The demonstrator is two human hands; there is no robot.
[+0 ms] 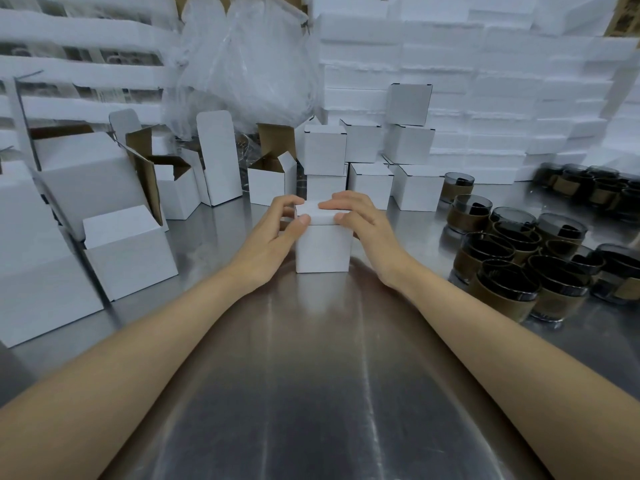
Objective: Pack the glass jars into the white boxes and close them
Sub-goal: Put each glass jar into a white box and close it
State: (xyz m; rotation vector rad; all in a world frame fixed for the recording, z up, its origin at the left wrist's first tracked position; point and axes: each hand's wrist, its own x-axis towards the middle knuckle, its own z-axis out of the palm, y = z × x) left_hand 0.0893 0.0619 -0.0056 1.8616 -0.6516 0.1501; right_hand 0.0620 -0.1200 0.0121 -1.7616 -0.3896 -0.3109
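Observation:
A small white box [323, 249] stands upright on the steel table [311, 375] straight ahead of me. My left hand [277, 233] grips its upper left corner, thumb on the front edge and fingers curled over the lid. My right hand [360, 220] holds the upper right side, with its fingers lying across the lid, which sits nearly flat. The box's contents are hidden. Several dark glass jars [519, 258] with brown paper bands stand grouped on the table to the right.
Several closed white boxes [367, 157] are stacked behind the one I hold. Open empty boxes [131, 251] with raised flaps stand at left. A clear plastic bag [242, 64] and stacked white foam slabs [485, 81] fill the back.

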